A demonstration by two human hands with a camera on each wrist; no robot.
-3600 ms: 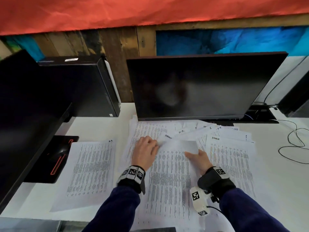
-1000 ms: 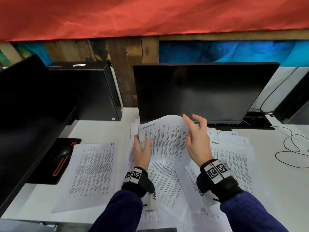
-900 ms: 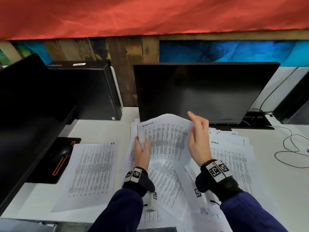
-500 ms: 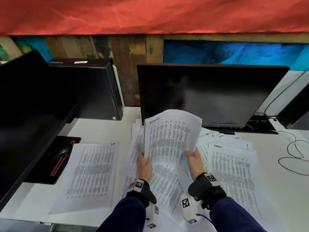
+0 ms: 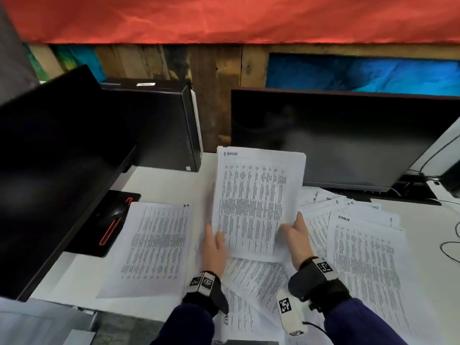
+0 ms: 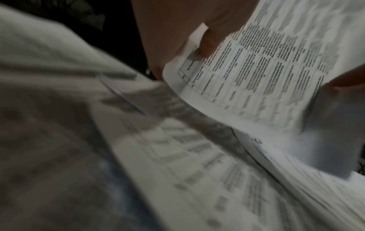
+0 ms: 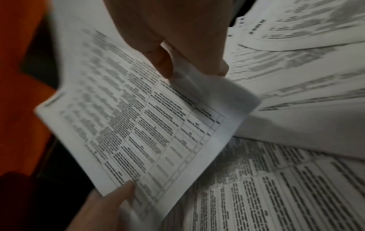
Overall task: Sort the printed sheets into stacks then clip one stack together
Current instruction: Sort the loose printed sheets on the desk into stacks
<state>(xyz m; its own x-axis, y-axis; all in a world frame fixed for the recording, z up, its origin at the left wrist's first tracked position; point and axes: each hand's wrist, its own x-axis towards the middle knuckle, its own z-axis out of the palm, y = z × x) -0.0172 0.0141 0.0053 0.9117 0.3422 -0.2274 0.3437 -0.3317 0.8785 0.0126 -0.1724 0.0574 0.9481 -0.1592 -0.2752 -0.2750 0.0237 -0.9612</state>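
While the left hand [image 5: 214, 247] pinched the lower left corner of a lifted printed sheet [image 5: 256, 202], the right hand [image 5: 297, 239] gripped its lower right edge between thumb and fingers. The sheet stood raised above the loose sheets [image 5: 258, 277] spread along the desk's [image 5: 164, 185] near edge, before the monitor [image 5: 348, 138]. A sorted stack [image 5: 156, 247] lay flat to the left, and another pile [image 5: 363, 257] lay toward the desk's right edge.
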